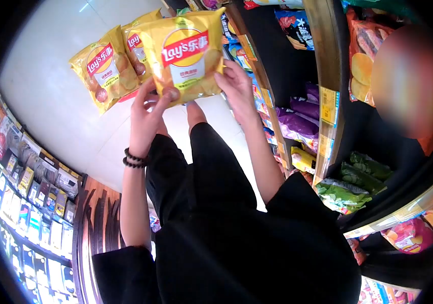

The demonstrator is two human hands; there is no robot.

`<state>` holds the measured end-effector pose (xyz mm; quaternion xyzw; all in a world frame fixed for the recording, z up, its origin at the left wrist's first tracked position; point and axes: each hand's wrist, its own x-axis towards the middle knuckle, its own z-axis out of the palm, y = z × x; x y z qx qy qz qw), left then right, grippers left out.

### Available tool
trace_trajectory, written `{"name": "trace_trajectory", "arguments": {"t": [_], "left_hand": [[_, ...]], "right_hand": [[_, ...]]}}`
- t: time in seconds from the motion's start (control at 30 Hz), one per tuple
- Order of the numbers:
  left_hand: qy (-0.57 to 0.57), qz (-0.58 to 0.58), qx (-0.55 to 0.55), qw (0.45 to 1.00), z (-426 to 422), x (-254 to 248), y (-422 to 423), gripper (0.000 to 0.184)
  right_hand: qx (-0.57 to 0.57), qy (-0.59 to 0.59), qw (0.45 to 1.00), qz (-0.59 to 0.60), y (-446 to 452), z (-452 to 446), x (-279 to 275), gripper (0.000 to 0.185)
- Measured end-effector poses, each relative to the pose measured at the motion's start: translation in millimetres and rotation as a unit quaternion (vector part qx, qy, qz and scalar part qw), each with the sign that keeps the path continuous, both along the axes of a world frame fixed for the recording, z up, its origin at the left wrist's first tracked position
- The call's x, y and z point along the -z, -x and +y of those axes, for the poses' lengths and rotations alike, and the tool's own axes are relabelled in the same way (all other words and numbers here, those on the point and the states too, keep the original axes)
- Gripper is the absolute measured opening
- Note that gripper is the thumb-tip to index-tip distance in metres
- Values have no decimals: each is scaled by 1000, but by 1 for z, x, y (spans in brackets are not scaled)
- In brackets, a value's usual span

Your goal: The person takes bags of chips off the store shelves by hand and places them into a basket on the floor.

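A yellow Lay's bag of chips [188, 55] is held up in front of me, its printed face toward the camera. My left hand [148, 104] grips the lower left corner, thumb on the front. At the lower right edge, my right hand [237, 91] pinches the same bag between thumb and fingers. Behind it, two more yellow Lay's bags show: one chip bag [106, 71] at the left and another bag [136, 45] partly covered by the front one. What supports those two is mostly hidden; a strip of red shows beneath them.
Snack shelves rise on my right, holding purple bags [300, 119], green bags [345, 190] and an orange chip bag [362, 55]. Price tags line the shelf edge [329, 106]. To the left stands a rack of small packaged goods [39, 218]. Pale floor [49, 96] lies between.
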<state>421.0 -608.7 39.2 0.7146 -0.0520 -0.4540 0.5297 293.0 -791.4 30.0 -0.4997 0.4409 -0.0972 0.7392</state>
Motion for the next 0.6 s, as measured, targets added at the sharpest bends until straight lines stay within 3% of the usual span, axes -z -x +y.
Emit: {"name": "trace_trajectory", "arguments": {"t": [0.13, 0.23, 0.27, 0.37, 0.4, 0.5, 0.6], "left_hand": [[19, -23, 106, 994, -15, -1, -5, 53], [57, -144, 138, 978, -29, 9, 1, 49], [60, -183, 199, 961, -37, 2, -2, 52], [114, -302, 271, 907, -62, -6, 6, 50], [134, -283, 290, 905, -72, -3, 11, 49], [160, -315, 328, 876, -103, 1, 29, 44], [190, -359, 269, 873, -129, 17, 57, 42]], "right_hand": [[7, 20, 999, 30, 31, 1, -8, 43], [72, 12, 997, 3, 52, 9, -11, 50], [59, 4, 998, -5, 63, 9, -11, 54], [164, -84, 983, -15, 90, 12, -5, 53], [187, -106, 976, -37, 102, 12, -2, 51], [234, -87, 968, -26, 122, 3, 1, 51], [279, 7, 959, -40, 134, -12, -1, 49]]}}
